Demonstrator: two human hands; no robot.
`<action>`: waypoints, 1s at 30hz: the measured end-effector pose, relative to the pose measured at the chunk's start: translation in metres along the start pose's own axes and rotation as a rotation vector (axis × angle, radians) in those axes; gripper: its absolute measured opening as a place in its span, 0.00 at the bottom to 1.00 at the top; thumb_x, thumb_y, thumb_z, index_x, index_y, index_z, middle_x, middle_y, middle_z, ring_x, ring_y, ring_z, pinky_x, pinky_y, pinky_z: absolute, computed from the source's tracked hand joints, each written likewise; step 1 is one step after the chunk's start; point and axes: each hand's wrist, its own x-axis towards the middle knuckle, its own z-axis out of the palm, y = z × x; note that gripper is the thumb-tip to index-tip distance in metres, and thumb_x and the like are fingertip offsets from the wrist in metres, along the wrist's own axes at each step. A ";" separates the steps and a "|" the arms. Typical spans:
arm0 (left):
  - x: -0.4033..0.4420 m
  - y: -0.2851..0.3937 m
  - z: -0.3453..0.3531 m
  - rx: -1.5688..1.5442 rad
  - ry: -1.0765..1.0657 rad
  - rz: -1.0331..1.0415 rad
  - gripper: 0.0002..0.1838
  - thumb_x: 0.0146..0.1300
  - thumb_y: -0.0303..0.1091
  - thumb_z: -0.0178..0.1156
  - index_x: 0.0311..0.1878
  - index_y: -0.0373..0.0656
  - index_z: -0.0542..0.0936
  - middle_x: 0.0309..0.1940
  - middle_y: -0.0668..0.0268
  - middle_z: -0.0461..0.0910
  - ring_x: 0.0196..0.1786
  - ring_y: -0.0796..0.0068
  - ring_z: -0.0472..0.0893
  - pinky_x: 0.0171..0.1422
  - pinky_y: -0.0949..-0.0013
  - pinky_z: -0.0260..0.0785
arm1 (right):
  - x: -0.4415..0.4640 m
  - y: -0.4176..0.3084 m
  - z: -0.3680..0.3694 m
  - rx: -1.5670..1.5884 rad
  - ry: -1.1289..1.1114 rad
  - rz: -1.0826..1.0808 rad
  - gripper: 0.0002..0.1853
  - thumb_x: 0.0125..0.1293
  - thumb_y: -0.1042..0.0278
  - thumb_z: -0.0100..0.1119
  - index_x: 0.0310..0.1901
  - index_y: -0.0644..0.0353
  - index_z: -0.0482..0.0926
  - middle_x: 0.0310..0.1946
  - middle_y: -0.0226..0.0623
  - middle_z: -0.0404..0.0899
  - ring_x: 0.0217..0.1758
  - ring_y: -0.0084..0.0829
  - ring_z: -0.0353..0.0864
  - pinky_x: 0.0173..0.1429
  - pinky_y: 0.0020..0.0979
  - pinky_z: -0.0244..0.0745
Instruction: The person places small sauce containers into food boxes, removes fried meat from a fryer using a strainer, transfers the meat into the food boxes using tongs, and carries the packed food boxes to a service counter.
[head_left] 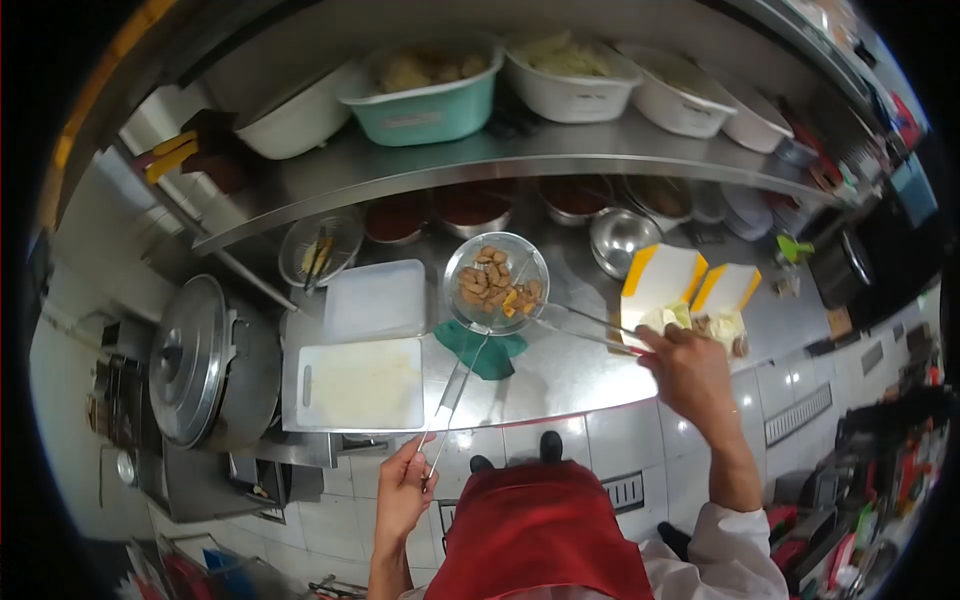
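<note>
My left hand [402,492] is closed around the end of the long wire handle of a strainer [458,388], whose round basket is over the steel counter. Brown fried pieces [484,280] lie in the basket, a few of them more orange. Closed on metal tongs [592,336] with a red part near the grip, my right hand [692,375] is to the right of the strainer. The tong tips reach the basket's right edge; whether they pinch a piece I cannot tell. Just beyond this hand stand two open yellow-and-white takeaway boxes [662,272] with pale shredded vegetable in them.
A green cloth [490,352] lies below the strainer. White cutting board [362,385] and lidded container [375,300] sit left, beside a large lidded pot [190,355]. A steel bowl [625,243] stands behind. Overhead, a shelf [540,170] carries several food tubs.
</note>
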 end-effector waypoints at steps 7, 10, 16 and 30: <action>-0.002 -0.014 -0.007 -0.137 0.236 0.120 0.18 0.81 0.30 0.45 0.67 0.35 0.76 0.20 0.75 0.63 0.20 0.87 0.62 0.21 0.78 0.55 | 0.098 -0.050 0.042 0.034 0.010 -0.288 0.17 0.62 0.60 0.69 0.50 0.56 0.84 0.35 0.38 0.82 0.38 0.40 0.86 0.38 0.41 0.80; 0.006 -0.018 -0.036 -0.120 0.358 0.146 0.18 0.81 0.30 0.45 0.66 0.34 0.76 0.20 0.76 0.63 0.22 0.86 0.63 0.22 0.77 0.56 | 0.140 -0.101 0.050 0.006 0.030 -0.424 0.16 0.62 0.62 0.68 0.50 0.57 0.83 0.36 0.39 0.83 0.38 0.39 0.86 0.38 0.40 0.80; 0.044 -0.019 -0.130 -0.054 0.523 0.237 0.17 0.80 0.27 0.46 0.65 0.34 0.77 0.20 0.73 0.64 0.22 0.84 0.64 0.26 0.74 0.61 | 0.222 -0.230 0.088 -0.053 0.117 -0.607 0.14 0.61 0.69 0.62 0.47 0.61 0.84 0.34 0.40 0.83 0.37 0.37 0.86 0.37 0.38 0.79; 0.154 0.026 -0.311 0.033 0.417 0.165 0.19 0.80 0.28 0.45 0.66 0.32 0.75 0.17 0.71 0.66 0.21 0.82 0.67 0.27 0.71 0.62 | 0.357 -0.345 0.104 0.181 0.013 -0.364 0.11 0.64 0.59 0.66 0.45 0.53 0.87 0.37 0.42 0.87 0.38 0.47 0.86 0.41 0.45 0.80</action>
